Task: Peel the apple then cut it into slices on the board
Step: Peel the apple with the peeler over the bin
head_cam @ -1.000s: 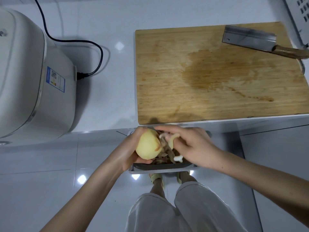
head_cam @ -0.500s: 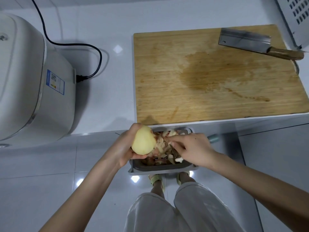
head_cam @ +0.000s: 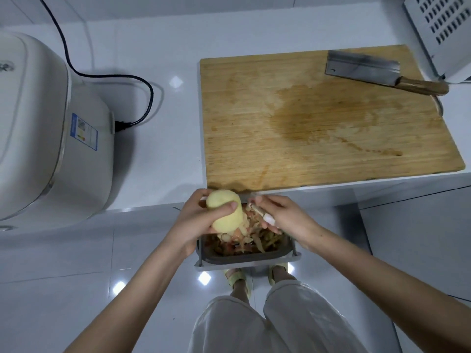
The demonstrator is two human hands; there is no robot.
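White glossy countertop (head_cam: 158,138), seen from above, with pale tiled floor below its near edge. Item 1: rectangular wooden cutting board (head_cam: 254,110), lying at the near right of the countertop, close along its front edge; damp stain at centre; carries only item 2. Item 2: steel cleaver with brown wooden handle (head_cam: 362,66), flat at the far right corner of the board, handle pointing to the right edge. Item 3: round pale-yellow apple (head_cam: 225,210), no skin visible on the faces shown, held off the board, just in front of the countertop's near edge and above item 4; left hand (head_cam: 193,225) wrapped round it, thumb across the top. Item 4: grey rectangular waste bin (head_cam: 244,259) below the countertop's front edge, holding a heap of red and yellow peelings (head_cam: 244,240). Item 5: small white-handled peeler (head_cam: 265,216), gripped in the curled fingers of the right hand (head_cam: 288,217), just beside the apple; contact not clear. Item 6: white rice cooker (head_cam: 38,136) at the left edge, black power cord (head_cam: 142,82) plugged into its side. Step judged: peeling, at or near its end. Next move calls for putting the peeler down, lifting the apple onto the board and taking the cleaver by its handle; peeled flesh is likely slippery, so the first cut wants a firm hold.
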